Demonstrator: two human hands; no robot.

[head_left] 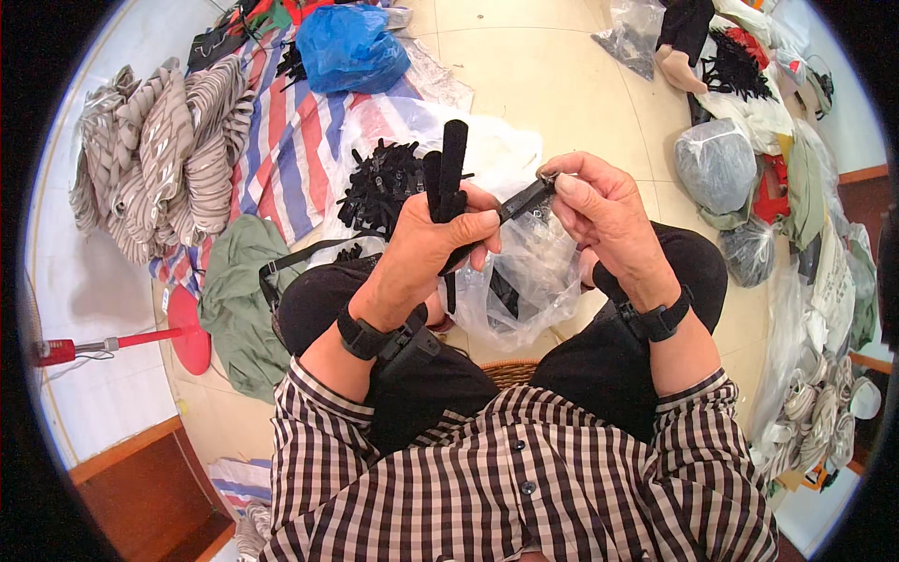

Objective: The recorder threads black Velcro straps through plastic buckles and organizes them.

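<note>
Packages first: clear bag (524, 281) lay crumpled on the lap between the knees, dark pieces showing through it. White bag (487, 150) was spread on the floor just ahead, a heap of black straps (379, 183) on top. Blue bag (351, 47) sat bunched at the upper left on a striped tarp (281, 140). Grey knotted bag (716, 164) stood on the floor at right, a darker bag (749, 253) just below it; another clear bag (632, 33) lay at the top edge. No labels legible.

Left hand (435, 248): raised before the chest, fist clenched round a bundle of black straps (449, 169) that stood upright above the knuckles, short ends hanging below. Black wristband on the forearm.

Right hand (604, 211): raised level with the left, thumb and forefinger pinching the far end of one strap (524, 201) by its small metal fitting. That strap ran tilted between both hands, above the clear bag.

Other items: striped cloth pile (159, 150) far left; green cloth (239, 290); red stool (187, 328).
</note>
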